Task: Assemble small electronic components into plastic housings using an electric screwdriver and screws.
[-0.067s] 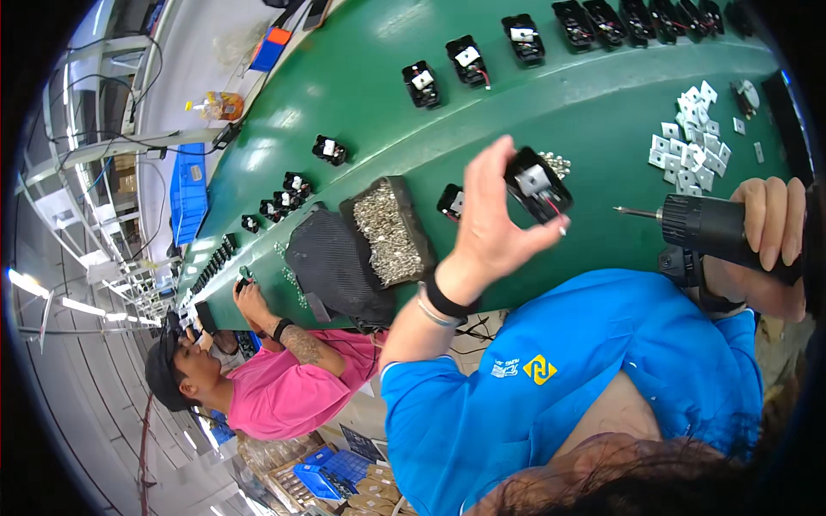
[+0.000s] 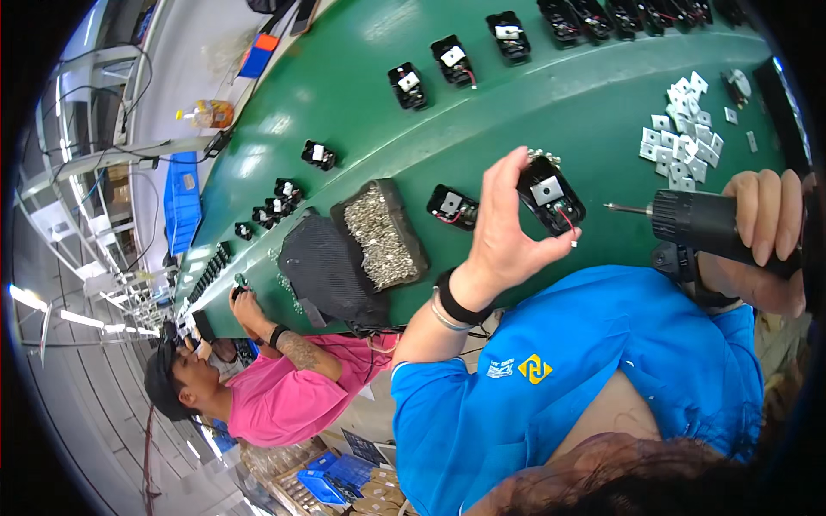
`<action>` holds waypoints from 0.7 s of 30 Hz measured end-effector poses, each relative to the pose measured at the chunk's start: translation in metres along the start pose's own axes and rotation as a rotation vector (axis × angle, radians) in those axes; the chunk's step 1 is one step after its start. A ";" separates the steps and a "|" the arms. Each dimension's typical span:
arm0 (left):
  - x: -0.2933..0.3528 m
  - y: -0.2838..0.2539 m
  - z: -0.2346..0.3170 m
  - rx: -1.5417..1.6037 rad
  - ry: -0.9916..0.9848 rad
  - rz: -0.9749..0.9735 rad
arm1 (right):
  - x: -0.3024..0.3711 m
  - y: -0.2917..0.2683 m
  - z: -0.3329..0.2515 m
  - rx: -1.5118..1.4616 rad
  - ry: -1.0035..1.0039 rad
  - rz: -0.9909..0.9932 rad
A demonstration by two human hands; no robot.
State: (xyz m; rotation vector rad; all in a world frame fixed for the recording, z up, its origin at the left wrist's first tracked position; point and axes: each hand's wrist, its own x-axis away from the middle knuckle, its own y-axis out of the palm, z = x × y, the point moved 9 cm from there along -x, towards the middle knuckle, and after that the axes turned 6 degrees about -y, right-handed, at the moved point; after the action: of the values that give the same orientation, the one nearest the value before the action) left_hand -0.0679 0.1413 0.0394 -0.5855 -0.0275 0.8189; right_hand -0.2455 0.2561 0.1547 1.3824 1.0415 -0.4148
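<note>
Housing of black plastic, box-shaped with rounded corners (image 2: pixel 570 204), sits in the grip of the left hand (image 2: pixel 499 236), closed on it with the thumb at one end and the fingers along the side, raised above the middle of the green table (image 2: pixel 335 95) toward the near edge. Inside that housing lie a white square plate with a round hole (image 2: pixel 545 190) and a thin red wire (image 2: pixel 564 215). The right hand (image 2: pixel 766 224), near the table's right edge, has its grip wrapped around a black cylindrical electric screwdriver (image 2: pixel 693 219); the slim metal bit (image 2: pixel 626 209) points left at the housing and stands apart from it. Just left of the held housing, a second black housing with a white plate (image 2: pixel 452 206) rests on the table. Further left, near the near edge, stands a dark rectangular tray (image 2: pixel 415 249) filled with small silver screws (image 2: pixel 379 236), a dark grey ribbed bundle (image 2: pixel 327 262) against its left side. Loose white square plates (image 2: pixel 684 142) are heaped toward the right edge, and a spaced line of black housings (image 2: pixel 514 52) runs across the table's far part. Toward its left end, a co-worker in a pink shirt (image 2: pixel 284 391) sits at the near edge.
</note>
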 end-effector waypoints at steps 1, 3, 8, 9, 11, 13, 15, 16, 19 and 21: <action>0.002 0.011 -0.002 0.069 0.009 -0.009 | 0.004 -0.001 0.001 -0.011 -0.021 0.002; 0.004 0.024 0.000 0.151 0.021 -0.023 | 0.011 -0.017 0.002 0.185 0.168 0.118; 0.003 0.044 0.013 0.065 0.100 -0.041 | 0.019 -0.013 -0.003 0.258 0.115 -0.042; 0.003 0.046 0.014 0.071 0.104 -0.049 | 0.020 -0.012 0.000 0.269 0.143 -0.045; 0.005 0.047 0.018 0.040 0.151 -0.028 | 0.023 -0.011 0.004 0.294 0.233 -0.054; 0.005 0.048 0.022 0.006 0.179 -0.019 | 0.024 -0.010 0.007 0.295 0.256 -0.072; 0.004 0.050 0.025 -0.027 0.208 -0.011 | 0.025 -0.011 0.009 0.299 0.325 -0.139; 0.004 0.049 0.025 -0.030 0.211 -0.001 | 0.026 -0.012 0.009 0.299 0.327 -0.138; 0.005 0.048 0.028 -0.047 0.220 0.012 | 0.029 -0.010 0.013 0.309 0.356 -0.185; 0.005 0.048 0.029 -0.063 0.228 0.015 | 0.030 -0.010 0.015 0.279 0.357 -0.192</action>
State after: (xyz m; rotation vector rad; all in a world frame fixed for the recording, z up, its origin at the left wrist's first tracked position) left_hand -0.1044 0.1848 0.0391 -0.7365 0.1595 0.7637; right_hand -0.2320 0.2497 0.1227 1.6498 1.4592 -0.4786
